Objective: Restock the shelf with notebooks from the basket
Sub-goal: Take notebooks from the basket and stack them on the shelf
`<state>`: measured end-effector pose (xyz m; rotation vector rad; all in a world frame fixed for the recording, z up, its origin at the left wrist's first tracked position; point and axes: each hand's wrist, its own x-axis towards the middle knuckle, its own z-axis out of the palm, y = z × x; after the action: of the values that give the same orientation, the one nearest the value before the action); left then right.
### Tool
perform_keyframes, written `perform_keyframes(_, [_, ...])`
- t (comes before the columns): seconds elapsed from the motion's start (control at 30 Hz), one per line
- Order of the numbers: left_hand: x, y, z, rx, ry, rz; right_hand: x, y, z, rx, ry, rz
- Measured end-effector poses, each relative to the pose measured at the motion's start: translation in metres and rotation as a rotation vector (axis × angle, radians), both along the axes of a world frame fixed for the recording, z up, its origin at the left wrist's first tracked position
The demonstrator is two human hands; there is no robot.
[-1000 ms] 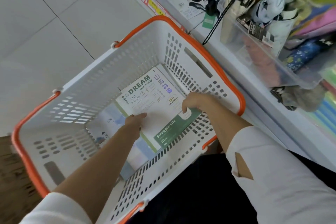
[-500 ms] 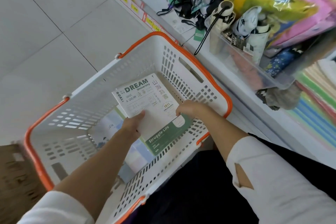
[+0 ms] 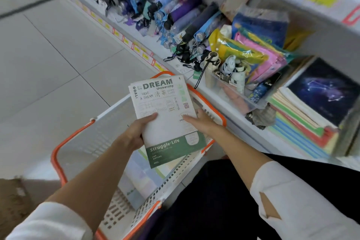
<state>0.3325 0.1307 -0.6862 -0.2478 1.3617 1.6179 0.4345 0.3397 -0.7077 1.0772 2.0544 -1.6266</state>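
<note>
A white notebook with a green near band sits cover up, tilted, above the white, orange-rimmed basket. More notebooks lie inside. A colourful stack sits on the shelf.

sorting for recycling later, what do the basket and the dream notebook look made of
The basket looks like moulded plastic: matte white slotted walls, smooth orange rim. The notebook looks like paper under a thin card cover: flat printed face, white and green, barely sagging. A clear wrap cannot be ruled out.
</note>
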Motion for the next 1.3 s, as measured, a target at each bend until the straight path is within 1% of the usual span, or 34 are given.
perform_keyframes(0.07, [-0.002,0.007,0.017,0.020,0.024,0.002,0.006,-0.005,0.027,0.033,0.117,-0.081])
perform_keyframes(0.13, [0.000,0.014,0.036,0.037,0.078,0.029,0.014,-0.008,0.052,0.052,0.217,-0.096])
perform_keyframes(0.17, [0.001,0.019,0.044,0.015,0.139,0.084,0.017,-0.008,0.063,0.057,0.244,-0.085])
perform_keyframes(0.23, [0.003,0.028,0.057,-0.106,0.329,0.229,0.026,-0.006,0.085,0.067,0.285,-0.057])
perform_keyframes(0.27, [0.006,0.032,0.066,-0.155,0.411,0.267,0.032,-0.005,0.098,0.064,0.316,-0.038])
perform_keyframes(0.33, [0.013,0.040,0.080,-0.199,0.495,0.272,0.043,0.002,0.122,0.066,0.350,-0.030])
perform_keyframes(0.47, [0.022,0.068,0.107,-0.204,0.638,0.219,0.061,0.017,0.170,0.125,0.389,-0.014])
perform_keyframes(0.67, [0.039,0.111,0.174,-0.140,0.702,0.157,0.094,0.036,0.233,0.200,0.474,-0.173])
perform_keyframes(0.87, [0.050,0.151,0.257,0.011,0.829,-0.056,0.141,0.056,0.302,0.168,0.672,-0.387])
perform_keyframes(0.93, [0.051,0.166,0.279,0.031,0.903,-0.125,0.155,0.065,0.324,0.163,0.722,-0.451])
perform_keyframes(1.03, [0.070,0.187,0.324,-0.066,1.056,-0.149,0.177,0.081,0.359,0.164,0.813,-0.501])
perform_keyframes(1.07, [0.077,0.196,0.339,-0.050,1.085,-0.144,0.184,0.086,0.371,0.162,0.843,-0.523])
perform_keyframes(1.17, [0.100,0.221,0.377,0.081,1.140,-0.165,0.203,0.102,0.401,0.152,0.900,-0.621])
perform_keyframes(1.3, [0.121,0.252,0.415,0.242,1.180,-0.260,0.224,0.127,0.432,0.164,0.970,-0.764])
